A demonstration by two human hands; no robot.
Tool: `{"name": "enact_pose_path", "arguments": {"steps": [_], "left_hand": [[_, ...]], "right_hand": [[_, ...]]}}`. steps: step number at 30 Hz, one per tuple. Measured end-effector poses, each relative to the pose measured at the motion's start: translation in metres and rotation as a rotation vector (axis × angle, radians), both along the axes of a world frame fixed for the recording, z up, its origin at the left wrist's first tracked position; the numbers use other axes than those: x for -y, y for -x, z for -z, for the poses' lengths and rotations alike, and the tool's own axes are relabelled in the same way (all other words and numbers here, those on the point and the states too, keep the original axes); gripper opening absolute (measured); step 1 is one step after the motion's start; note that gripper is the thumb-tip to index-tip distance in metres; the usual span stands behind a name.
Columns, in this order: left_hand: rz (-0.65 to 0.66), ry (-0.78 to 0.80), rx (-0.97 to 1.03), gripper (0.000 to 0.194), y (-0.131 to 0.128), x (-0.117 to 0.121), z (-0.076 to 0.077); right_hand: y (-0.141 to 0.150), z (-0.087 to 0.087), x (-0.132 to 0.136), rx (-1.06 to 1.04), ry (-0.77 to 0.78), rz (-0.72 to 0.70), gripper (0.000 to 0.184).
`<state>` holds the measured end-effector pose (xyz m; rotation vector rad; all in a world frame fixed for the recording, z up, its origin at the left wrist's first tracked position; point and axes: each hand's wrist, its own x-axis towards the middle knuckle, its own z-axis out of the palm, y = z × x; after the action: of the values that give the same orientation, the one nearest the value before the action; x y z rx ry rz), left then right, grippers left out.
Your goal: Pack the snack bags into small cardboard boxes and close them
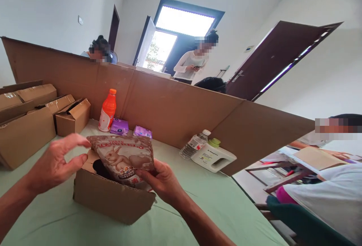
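A brown snack bag printed with a squirrel stands tilted, its lower part inside an open cardboard box. My right hand pinches the bag's right side, thumb on the front. My left hand hovers left of the bag's top corner, with thumb and forefinger apart and nothing between them. The box rests on a green tablecloth right in front of me. What else lies in the box is hidden behind the bag and the front wall.
Cardboard boxes stand at the left. An orange bottle, purple tissue packs, a clear water bottle and a white jug line a cardboard partition. Other people are beyond it, and one sits at right.
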<state>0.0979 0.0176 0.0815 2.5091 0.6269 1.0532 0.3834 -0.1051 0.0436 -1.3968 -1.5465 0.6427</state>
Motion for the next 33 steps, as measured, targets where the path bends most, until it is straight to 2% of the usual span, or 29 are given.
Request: {"name": "enact_pose_path", "arguments": {"steps": [2,4,6,8,12,14,18,22,24,27,29,33], "left_hand": [[-0.104,-0.042,0.087,0.037,-0.006,-0.002,-0.009],[-0.103,0.005,0.125,0.050,-0.014,-0.003,-0.013],[-0.057,0.091,0.094,0.037,-0.022,-0.002,-0.012],[-0.028,0.077,0.044,0.017,-0.029,-0.001,-0.009],[-0.028,-0.220,0.005,0.019,-0.035,0.002,0.000],[0.014,-0.244,-0.033,0.018,-0.033,0.001,0.001],[0.137,0.080,-0.157,0.011,-0.020,-0.002,-0.007],[0.332,0.331,-0.210,0.031,-0.017,0.001,-0.018],[0.316,0.377,-0.220,0.034,-0.024,0.004,-0.021],[0.168,0.290,-0.236,0.023,-0.039,0.005,-0.020],[0.128,0.182,-0.206,0.018,-0.048,0.005,-0.017],[0.103,0.062,-0.123,0.018,-0.058,0.003,-0.009]], "right_hand": [[0.000,0.001,-0.003,-0.015,-0.001,0.003,0.025],[0.001,0.001,-0.007,-0.001,-0.021,0.003,0.024],[0.002,0.003,-0.011,0.019,-0.039,-0.003,0.022],[0.005,0.005,-0.015,0.000,-0.029,-0.002,0.022],[0.011,0.008,-0.019,-0.133,0.047,0.016,0.023],[0.012,0.008,-0.021,-0.203,0.071,0.016,0.025],[0.010,0.008,-0.024,-0.341,0.088,-0.031,0.028],[0.011,0.008,-0.028,-0.359,0.040,-0.057,0.024],[0.012,0.009,-0.029,-0.345,0.022,-0.053,0.020],[0.013,0.009,-0.030,-0.357,0.038,-0.056,0.023],[0.011,0.007,-0.028,-0.378,0.070,-0.091,0.029],[0.005,-0.001,-0.025,-0.445,0.064,-0.214,0.057]]}}
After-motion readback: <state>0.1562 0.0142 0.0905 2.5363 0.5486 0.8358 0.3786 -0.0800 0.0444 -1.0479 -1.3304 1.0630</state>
